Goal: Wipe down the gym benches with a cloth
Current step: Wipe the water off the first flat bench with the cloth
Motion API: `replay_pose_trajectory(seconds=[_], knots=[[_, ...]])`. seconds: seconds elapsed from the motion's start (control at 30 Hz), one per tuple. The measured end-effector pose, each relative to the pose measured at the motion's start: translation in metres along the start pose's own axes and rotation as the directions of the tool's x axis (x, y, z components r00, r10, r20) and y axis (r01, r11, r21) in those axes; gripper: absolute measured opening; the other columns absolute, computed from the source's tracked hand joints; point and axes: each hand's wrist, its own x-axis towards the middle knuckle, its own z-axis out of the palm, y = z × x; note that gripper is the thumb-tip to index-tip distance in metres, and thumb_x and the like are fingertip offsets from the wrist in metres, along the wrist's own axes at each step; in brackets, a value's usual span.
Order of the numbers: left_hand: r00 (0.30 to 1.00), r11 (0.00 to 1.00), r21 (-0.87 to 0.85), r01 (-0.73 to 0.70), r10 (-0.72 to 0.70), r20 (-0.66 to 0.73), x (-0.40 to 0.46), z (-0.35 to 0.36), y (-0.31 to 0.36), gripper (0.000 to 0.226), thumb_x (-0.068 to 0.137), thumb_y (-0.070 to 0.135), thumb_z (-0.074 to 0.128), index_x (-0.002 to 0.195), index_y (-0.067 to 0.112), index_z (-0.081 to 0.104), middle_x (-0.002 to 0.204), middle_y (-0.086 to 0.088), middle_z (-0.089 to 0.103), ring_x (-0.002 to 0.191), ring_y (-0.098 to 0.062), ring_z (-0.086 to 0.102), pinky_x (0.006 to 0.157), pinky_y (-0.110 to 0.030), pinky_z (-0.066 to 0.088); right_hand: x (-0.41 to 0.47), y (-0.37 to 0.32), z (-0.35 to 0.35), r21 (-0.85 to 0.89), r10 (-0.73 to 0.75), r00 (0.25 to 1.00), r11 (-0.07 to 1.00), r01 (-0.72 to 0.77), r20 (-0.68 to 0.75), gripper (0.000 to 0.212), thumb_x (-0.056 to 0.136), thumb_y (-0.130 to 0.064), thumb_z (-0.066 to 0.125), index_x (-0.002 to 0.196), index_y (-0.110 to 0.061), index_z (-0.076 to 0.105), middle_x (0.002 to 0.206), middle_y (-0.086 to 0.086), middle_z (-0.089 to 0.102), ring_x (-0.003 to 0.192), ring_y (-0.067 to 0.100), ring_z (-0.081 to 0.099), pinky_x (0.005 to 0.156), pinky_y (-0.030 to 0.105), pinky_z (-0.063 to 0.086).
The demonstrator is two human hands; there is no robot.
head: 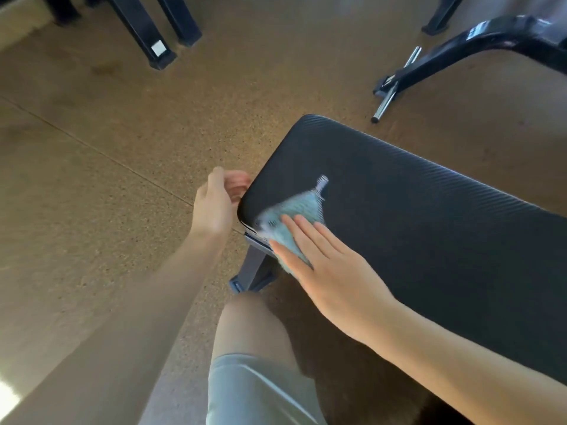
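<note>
Nearest, the right hand (331, 265) lies flat, fingers straight, pressing the light blue cloth (294, 219) onto the near-left corner of the bench pad (414, 216); no grip closes around it. Farther left, the left hand (214, 207) sits beside the pad's end, fingers curled, blurred, perhaps holding the edge. Unpinched, the cloth could slip off that corner to the floor (107, 133).

Warm daylight, bright glare at lower left; motion blur smears the cloth (294, 216).
</note>
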Motion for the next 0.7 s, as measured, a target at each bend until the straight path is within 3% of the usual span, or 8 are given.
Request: replay_pose_trajectory(seconds=[0.1,0.17,0.27,0.43,0.57,0.7], knots=[[1.0,0.999,-0.033,-0.005,0.006,0.016,-0.018,-0.001,-0.017,0.048,0.107,0.03,0.031,0.111,0.02,0.078,0.108,0.01,0.079,0.105,-0.003,0.071,0.095,-0.024,0.051,-0.033,0.016,0.002,-0.05,-0.083,0.996,0.995,0.082,-0.028,0.064,0.097,-0.007,0.022,0.16,-0.014,0.027,0.168,0.018,0.017,0.154,0.034,0.019,0.123,0.049,0.022],[1.0,0.995,-0.101,-0.003,0.001,-0.016,-0.021,0.003,-0.022,0.044,0.105,0.029,0.035,0.108,0.024,0.078,0.105,0.015,0.078,0.102,0.002,0.071,0.09,-0.02,0.051,-0.012,0.016,0.002,-0.04,-0.079,0.996,0.996,0.077,-0.034,0.062,0.1,-0.011,0.03,0.162,-0.016,0.022,0.168,0.018,0.017,0.155,0.033,0.017,0.124,0.048,0.018],[0.998,0.979,-0.197,0.052,-0.043,0.052,-0.012,-0.001,-0.028,0.053,0.107,0.037,0.027,0.117,0.018,0.075,0.115,0.001,0.078,0.111,-0.011,0.071,0.102,-0.032,0.052,0.047,0.004,0.001,0.012,-0.041,0.998,0.999,0.042,-0.037,0.061,0.106,-0.024,0.044,0.161,-0.015,0.022,0.167,0.02,0.021,0.155,0.035,0.021,0.127,0.046,0.018],[0.987,0.91,-0.386,0.148,-0.159,0.004,-0.001,-0.008,-0.026,0.062,0.111,0.048,0.018,0.128,0.012,0.065,0.123,-0.006,0.074,0.117,-0.017,0.069,0.109,-0.036,0.049,0.127,-0.006,-0.009,0.167,0.094,0.995,0.982,-0.088,-0.029,0.059,0.106,-0.039,0.021,0.156,-0.011,0.037,0.164,0.019,0.03,0.154,0.031,0.023,0.128,0.041,0.012],[0.989,0.949,-0.281,0.145,-0.15,0.004,-0.016,0.001,-0.026,0.057,0.112,0.048,0.02,0.124,0.016,0.065,0.118,-0.001,0.073,0.113,-0.015,0.068,0.109,-0.037,0.048,0.149,0.032,-0.015,0.243,0.273,0.962,0.935,-0.26,-0.021,0.052,0.108,-0.033,0.021,0.149,-0.013,0.044,0.162,0.019,0.033,0.153,0.03,0.023,0.126,0.041,0.014],[0.989,0.972,-0.185,0.147,-0.142,0.041,-0.026,0.0,-0.03,0.06,0.111,0.049,0.021,0.122,0.02,0.073,0.117,0.004,0.076,0.112,-0.009,0.069,0.106,-0.03,0.048,0.143,0.059,-0.009,0.268,0.48,0.877,0.845,-0.463,0.003,0.055,0.11,-0.034,0.019,0.16,-0.013,0.026,0.168,0.02,0.018,0.156,0.03,0.014,0.127,0.04,0.01]])
